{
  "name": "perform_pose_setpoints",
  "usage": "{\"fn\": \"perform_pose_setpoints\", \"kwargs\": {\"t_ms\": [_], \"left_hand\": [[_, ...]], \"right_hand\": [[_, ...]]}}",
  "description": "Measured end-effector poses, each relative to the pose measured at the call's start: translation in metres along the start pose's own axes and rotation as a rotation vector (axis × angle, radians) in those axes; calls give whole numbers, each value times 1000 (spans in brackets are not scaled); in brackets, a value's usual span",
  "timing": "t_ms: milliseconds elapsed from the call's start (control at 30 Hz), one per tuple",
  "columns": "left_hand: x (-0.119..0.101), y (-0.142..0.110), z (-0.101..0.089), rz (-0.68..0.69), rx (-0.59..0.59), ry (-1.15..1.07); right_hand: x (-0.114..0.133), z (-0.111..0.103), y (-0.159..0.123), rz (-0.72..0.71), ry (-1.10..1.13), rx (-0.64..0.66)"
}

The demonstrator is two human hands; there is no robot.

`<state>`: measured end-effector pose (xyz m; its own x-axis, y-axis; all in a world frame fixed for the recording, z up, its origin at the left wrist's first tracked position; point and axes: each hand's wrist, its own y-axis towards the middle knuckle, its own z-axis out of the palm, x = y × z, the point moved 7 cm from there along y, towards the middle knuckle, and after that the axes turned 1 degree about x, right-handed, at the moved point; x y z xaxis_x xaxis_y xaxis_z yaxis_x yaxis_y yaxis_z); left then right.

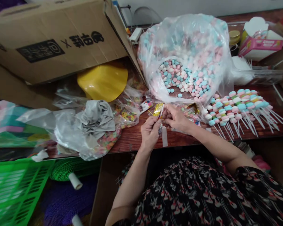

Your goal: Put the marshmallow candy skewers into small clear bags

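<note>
Two hands are seen close together above the wooden worktop (134,139). A small gold foil wrapper (158,110) is pinched between them, and the grip of the left hand (151,133) and of the right hand (175,118) is almost closed on it. Just behind them is placed a big clear bag (184,56) of round pastel candies (179,78). To the right, candy sticks (235,108) are laid side by side. Further left, a cardboard box (54,40) is tilted above a yellow plastic piece (102,82).
</note>
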<state>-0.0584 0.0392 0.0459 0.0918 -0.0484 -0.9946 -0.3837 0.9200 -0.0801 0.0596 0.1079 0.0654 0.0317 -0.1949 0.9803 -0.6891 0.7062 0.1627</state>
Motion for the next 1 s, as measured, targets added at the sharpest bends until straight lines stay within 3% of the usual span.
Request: {"fn": "perform_pose_setpoints", "kwargs": {"t_ms": [67, 167, 333, 500, 767, 867, 1000], "left_hand": [[-2, 3, 16, 30, 125, 46], [2, 4, 42, -53, 284, 44], [-6, 0, 69, -72, 394, 77], [2, -2, 72, -202, 398, -55], [7, -8, 72, -227, 325, -79], [13, -10, 69, -230, 313, -20], [19, -11, 70, -194, 254, 29]], "right_hand": [[9, -15, -12, -28, -205, -51], [19, -33, -29, -51, -362, -95], [12, -57, -54, 43, -135, -151], [-17, -59, -81, 273, 262, -80], [-44, -52, -97, 322, 434, -232], [-31, -65, -106, 237, 309, -365], [19, -80, -114, -106, -84, -527]]}}
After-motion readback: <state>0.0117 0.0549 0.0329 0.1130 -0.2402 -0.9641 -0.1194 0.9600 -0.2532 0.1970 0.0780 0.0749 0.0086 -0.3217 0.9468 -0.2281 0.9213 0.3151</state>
